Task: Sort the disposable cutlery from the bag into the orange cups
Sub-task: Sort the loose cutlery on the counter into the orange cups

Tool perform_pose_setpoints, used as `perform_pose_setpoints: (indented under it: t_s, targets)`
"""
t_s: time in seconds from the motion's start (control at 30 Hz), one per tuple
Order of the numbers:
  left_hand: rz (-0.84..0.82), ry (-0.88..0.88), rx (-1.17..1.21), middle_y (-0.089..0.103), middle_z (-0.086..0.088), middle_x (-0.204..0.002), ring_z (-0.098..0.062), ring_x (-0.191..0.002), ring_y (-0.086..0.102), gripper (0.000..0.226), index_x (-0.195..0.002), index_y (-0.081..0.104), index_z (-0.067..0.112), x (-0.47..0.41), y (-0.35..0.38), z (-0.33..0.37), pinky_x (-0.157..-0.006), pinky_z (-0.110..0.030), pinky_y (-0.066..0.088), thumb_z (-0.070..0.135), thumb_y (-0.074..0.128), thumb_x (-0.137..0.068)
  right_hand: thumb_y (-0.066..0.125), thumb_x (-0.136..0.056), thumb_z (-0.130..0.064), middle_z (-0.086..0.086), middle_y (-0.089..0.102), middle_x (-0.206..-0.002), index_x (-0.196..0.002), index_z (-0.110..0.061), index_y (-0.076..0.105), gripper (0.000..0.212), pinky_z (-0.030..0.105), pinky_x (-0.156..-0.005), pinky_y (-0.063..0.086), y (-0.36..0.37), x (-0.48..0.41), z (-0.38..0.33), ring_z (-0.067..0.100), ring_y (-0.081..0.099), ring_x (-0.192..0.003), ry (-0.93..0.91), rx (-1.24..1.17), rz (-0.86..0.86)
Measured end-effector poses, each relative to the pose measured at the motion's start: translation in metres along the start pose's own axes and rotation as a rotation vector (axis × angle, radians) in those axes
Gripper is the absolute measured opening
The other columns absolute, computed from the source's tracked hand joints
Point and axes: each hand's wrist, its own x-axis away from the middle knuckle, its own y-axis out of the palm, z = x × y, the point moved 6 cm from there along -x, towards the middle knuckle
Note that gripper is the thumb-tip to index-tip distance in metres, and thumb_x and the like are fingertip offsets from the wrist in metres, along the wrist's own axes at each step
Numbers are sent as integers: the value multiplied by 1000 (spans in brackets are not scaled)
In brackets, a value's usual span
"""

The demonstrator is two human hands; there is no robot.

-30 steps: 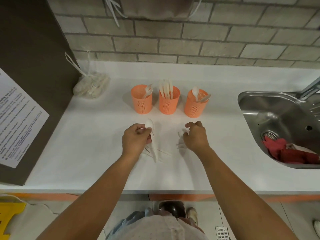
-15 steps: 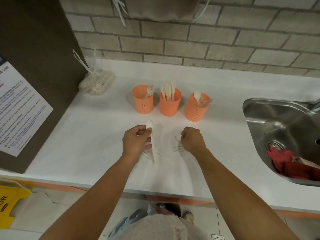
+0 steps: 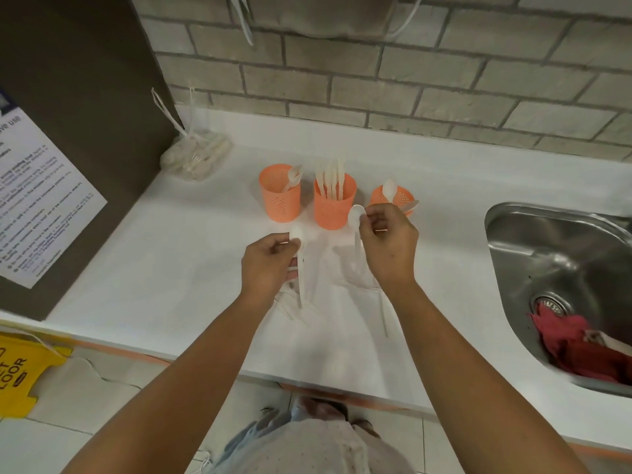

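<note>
Three orange cups stand in a row on the white counter: the left cup [image 3: 279,200] holds one white piece, the middle cup [image 3: 333,206] several knives, the right cup [image 3: 393,197] spoons. My left hand [image 3: 270,265] grips a white spoon [image 3: 301,265] in front of the cups. My right hand [image 3: 388,244] pinches another white spoon [image 3: 355,217] just in front of the right cup. Loose white cutlery [image 3: 355,278] lies on the counter between and under my hands. The clear bag [image 3: 195,157] with more cutlery sits at the back left.
A steel sink [image 3: 561,268] with a red cloth [image 3: 581,347] lies to the right. A dark panel with a paper notice [image 3: 37,200] borders the counter on the left, a brick wall behind. The counter's front edge [image 3: 307,378] runs below my forearms.
My right hand has lifted a spoon off the counter and moved up toward the right cup. My left hand still holds its spoon in about the same place.
</note>
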Motion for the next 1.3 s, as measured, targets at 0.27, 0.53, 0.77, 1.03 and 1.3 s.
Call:
perform_pose_setpoints:
  t_s: [0.27, 0.53, 0.77, 1.03, 1.3]
  targets:
    - [-76, 48, -61, 81, -6, -91, -26, -84, 80, 20, -114, 76, 21, 1, 13, 11, -81, -43, 65, 28, 74, -96, 70, -89, -1, 11, 66, -77, -93, -3, 68, 5, 24, -51, 55, 46, 22, -11, 19, 70, -55, 277, -195, -326]
    - [-267, 21, 12, 80, -10, -105, -29, -98, 78, 20, -114, 76, 11, 8, -1, 19, -80, -31, 62, 20, 72, -96, 69, -88, -4, 4, 67, -70, -84, -12, 65, 10, 36, -57, 62, 69, 28, -19, 22, 71, -54, 268, -129, -260]
    - [-216, 70, -43, 81, -11, -97, -31, -92, 78, 23, -111, 78, 16, -4, -39, 23, -86, -43, 63, 7, 79, -89, 69, -91, -9, 12, 70, -86, -96, -4, 67, 7, 45, -71, 65, 101, 32, -28, 29, 76, -66, 425, -315, -351]
    - [-184, -15, 29, 80, -9, -95, -23, -90, 77, 25, -112, 79, 14, -21, -91, 20, -82, -31, 62, 7, 79, -89, 61, -88, -6, 1, 69, -104, -105, -9, 72, 21, 18, -80, 43, 129, 59, 10, 18, 62, -93, 286, 383, -682]
    - [-192, -44, 47, 79, -5, -90, -15, -78, 73, 26, -113, 79, 15, -30, -111, 17, -75, -24, 61, 8, 80, -88, 68, -85, -18, 13, 63, -102, -98, -4, 71, 19, 38, -83, 54, 149, 88, 22, 32, 64, -95, 173, 679, -819]
